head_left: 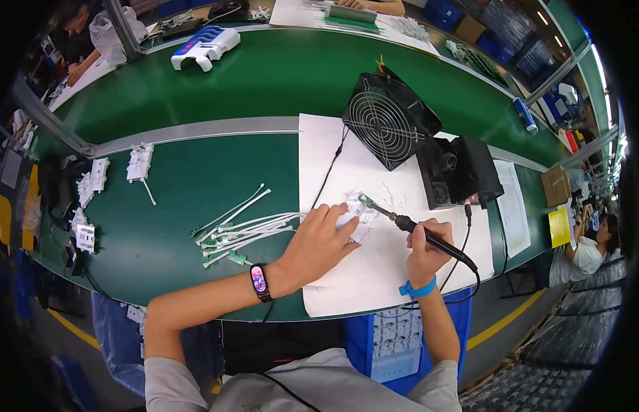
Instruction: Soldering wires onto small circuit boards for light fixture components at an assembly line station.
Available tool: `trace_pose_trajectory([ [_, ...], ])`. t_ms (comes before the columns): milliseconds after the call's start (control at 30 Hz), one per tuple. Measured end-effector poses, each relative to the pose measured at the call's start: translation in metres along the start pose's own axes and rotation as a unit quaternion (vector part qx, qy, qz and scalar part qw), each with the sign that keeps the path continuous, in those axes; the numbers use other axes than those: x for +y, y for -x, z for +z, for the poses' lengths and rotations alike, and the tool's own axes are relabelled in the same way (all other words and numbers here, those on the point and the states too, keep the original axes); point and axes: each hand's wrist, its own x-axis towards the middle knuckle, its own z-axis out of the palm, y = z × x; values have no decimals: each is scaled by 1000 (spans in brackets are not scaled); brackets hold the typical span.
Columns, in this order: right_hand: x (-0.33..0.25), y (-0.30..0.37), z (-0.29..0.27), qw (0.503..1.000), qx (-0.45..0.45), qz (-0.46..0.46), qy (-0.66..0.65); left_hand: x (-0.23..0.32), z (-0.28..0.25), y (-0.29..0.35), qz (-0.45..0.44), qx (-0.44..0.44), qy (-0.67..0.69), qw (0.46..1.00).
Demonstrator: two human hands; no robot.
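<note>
My right hand (428,254) grips a soldering iron (443,245) by its dark handle. The iron's metal tip reaches left to a small green circuit board (363,198) at the far end of a white plastic housing (364,226). Whether the tip touches the board is too small to tell. My left hand (318,248) steadies that housing against the white sheet (395,281), fingers bent over its left side. Left of this hand lies a bundle of white cables (254,226) with small green boards at their ends.
Beyond my hands stand a black fan (384,120) with a wire guard and a black soldering station (463,172). More white housings (139,163) lie on the green bench at left. A white-and-blue casing (206,48) sits on the green conveyor behind. Other people work nearby.
</note>
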Motion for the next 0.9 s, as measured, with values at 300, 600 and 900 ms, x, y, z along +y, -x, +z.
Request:
trace_pose_trajectory([
  [300, 2, -2, 2, 998, -35, -28, 49, -2, 4, 0, 6, 15, 25, 1000],
  [600, -16, -2, 12, 988, -68, -61, 124, -1, 3, 0, 2, 23, 17, 1000],
  [900, -11, 0, 10, 994, -50, -36, 85, 0, 4, -1, 1, 25, 8, 1000],
])
